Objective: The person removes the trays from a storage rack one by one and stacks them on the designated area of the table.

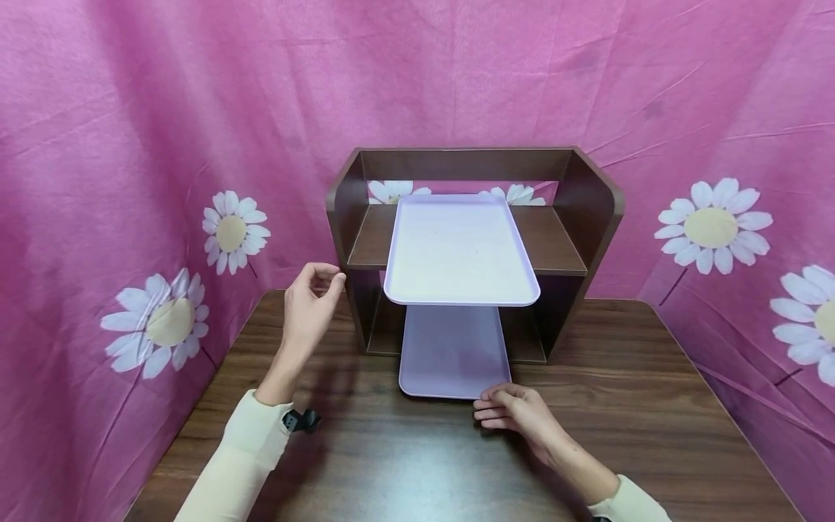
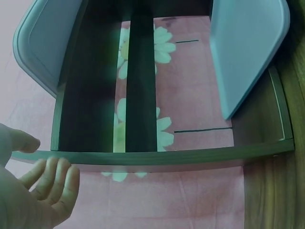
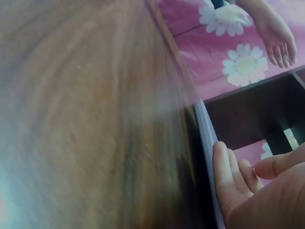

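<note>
The nearly straight fingers of my right hand (image 1: 518, 417) touch the near right corner of the lower lavender tray (image 1: 454, 355), thumb apart. My left hand (image 1: 308, 310) holds nothing, its fingers loosely bent and parted from the thumb, beside the brown shelf unit (image 1: 466, 164). The lower lavender tray juts from the bottom compartment (image 1: 389, 330) over the tabletop (image 1: 652, 406); the upper tray (image 1: 461, 250) overhangs the middle board (image 1: 557, 243). Pink daisy cloth (image 1: 261, 87) hangs behind.

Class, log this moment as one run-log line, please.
left hand: beside shelf unit; right hand: at front right corner of lower tray; upper tray: overhanging upper shelf; lower tray: jutting from bottom compartment
</note>
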`<state>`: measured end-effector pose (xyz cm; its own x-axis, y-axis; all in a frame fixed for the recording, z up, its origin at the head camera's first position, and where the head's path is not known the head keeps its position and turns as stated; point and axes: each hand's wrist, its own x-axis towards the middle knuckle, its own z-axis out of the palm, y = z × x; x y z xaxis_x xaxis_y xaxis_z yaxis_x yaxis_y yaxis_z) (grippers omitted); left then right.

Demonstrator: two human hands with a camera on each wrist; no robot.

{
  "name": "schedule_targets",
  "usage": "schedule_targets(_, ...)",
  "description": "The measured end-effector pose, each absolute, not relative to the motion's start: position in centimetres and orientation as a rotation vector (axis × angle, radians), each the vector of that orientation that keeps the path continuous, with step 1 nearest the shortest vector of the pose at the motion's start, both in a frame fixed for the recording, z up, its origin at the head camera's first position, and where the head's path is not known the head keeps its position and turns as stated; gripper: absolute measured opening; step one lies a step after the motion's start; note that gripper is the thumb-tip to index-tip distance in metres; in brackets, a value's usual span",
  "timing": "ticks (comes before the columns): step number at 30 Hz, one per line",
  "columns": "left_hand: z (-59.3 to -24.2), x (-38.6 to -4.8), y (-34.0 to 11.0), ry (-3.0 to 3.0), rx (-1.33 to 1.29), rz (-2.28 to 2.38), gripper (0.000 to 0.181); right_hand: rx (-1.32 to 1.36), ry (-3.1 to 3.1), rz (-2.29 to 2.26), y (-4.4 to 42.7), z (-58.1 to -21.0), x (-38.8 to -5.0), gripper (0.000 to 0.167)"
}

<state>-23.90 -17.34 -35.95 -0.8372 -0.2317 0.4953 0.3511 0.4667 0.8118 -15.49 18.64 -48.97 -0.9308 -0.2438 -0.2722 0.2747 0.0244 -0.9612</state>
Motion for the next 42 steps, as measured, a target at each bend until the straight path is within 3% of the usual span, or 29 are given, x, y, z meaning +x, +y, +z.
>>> schedule_targets(11,-35.6,-24.9,-16.8,-2.177,-0.088,-1.518,0.041,0.124,1.672,-2.122,16.6,-50.8,-14.3,0.047)
schedule_targets(19,-35.9,-25.9,-16.5,-2.184,-0.178,-1.677,0.065,0.258,1.382,-2.294,15.5,-51.5,-14.1,0.022)
schedule_targets(26,-36.2,-26.6,-16.2,-2.126,-0.23,-1.752,0.06,0.362,1.348,-2.438,14.0,-51.6,-14.3,0.053)
schedule_targets(35,-36.4,-26.8,-16.0,-2.125,-0.162,-1.686,0.053,0.473,1.317,-2.583,13.2,-52.0,-14.7,0.048)
schedule_targets(42,-36.5,-27.0,-16.2,-2.12,-0.168,-1.69,0.054,0.544,1.375,-2.638,13.4,-51.5,-15.2,0.026)
